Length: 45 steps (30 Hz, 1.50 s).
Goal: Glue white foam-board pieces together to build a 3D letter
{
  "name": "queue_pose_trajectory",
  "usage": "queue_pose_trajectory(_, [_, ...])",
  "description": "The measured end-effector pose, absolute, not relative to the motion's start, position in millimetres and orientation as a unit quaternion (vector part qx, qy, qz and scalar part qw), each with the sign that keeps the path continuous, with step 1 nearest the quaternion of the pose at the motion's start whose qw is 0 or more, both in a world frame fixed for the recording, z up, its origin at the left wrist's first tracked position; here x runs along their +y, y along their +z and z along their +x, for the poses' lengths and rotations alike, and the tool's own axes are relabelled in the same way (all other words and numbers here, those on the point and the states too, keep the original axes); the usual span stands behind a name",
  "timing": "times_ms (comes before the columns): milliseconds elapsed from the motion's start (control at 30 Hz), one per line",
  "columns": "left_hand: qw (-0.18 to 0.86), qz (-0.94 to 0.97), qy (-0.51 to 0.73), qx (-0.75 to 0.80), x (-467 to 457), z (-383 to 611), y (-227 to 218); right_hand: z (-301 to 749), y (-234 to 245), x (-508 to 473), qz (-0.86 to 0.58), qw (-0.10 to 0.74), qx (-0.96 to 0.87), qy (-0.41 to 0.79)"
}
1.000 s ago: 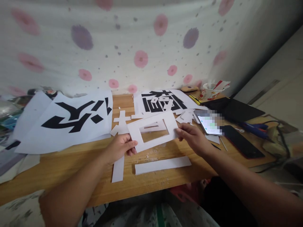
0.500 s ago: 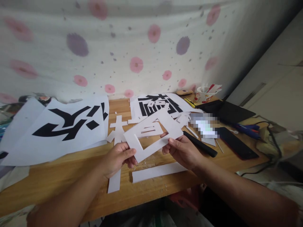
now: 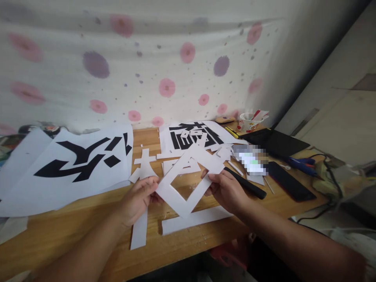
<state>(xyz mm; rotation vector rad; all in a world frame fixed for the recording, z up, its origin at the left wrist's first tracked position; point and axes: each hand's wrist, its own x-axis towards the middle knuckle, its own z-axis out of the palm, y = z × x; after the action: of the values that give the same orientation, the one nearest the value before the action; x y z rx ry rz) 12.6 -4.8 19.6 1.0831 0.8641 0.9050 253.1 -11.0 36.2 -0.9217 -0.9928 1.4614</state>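
Observation:
Between my hands, above the wooden table (image 3: 96, 239), is a white foam-board frame (image 3: 198, 199) with a rectangular opening, tilted so one corner points toward me. My left hand (image 3: 138, 199) pinches its left corner between thumb and fingers. On the right side, my right hand (image 3: 226, 190) grips the edge, thumb on top. Under and beside my left hand lies a cut white character piece (image 3: 145, 166) with a long stem. A white strip (image 3: 194, 219) rests below the frame. Behind it is another white cut piece (image 3: 169, 166) with slots, partly hidden.
Paper sheets with black characters lie at left (image 3: 114, 192) and at the back (image 3: 166, 145). To the right are a black bar (image 3: 249, 186), a blurred lit phone (image 3: 251, 162), a black flat device (image 3: 290, 180), a blue glue gun (image 3: 304, 166) with a cable, and a patterned cup (image 3: 249, 124).
The frame has turned in my hands, its near corner swinging right and downward. My left hand has shifted from the near corner to the left one. The camera view has tipped slightly.

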Motion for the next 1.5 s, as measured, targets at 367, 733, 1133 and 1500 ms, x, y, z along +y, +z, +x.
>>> queue_pose_trajectory(367, [0.536,0.597,0.383,0.459,-0.2,9.5,8.1,257.4,57.9,1.4,-0.414,0.406,-0.638,0.507])
queue_pose_trajectory(733, [0.404,0.683,0.381,0.475,-6.5,18.3,7.1,246.9,57.1,-8.2,-0.533,0.27,-0.767,0.234])
queue_pose_trajectory(1133, [0.326,0.727,0.382,0.468,0.0,20.7,6.3,268.5,84.9,4.3,-0.43,-0.038,-0.901,-0.047])
queue_pose_trajectory(1500, [0.22,0.783,0.326,0.482,2.2,29.2,4.8,254.9,80.7,11.0,-0.407,-0.046,-0.908,-0.091])
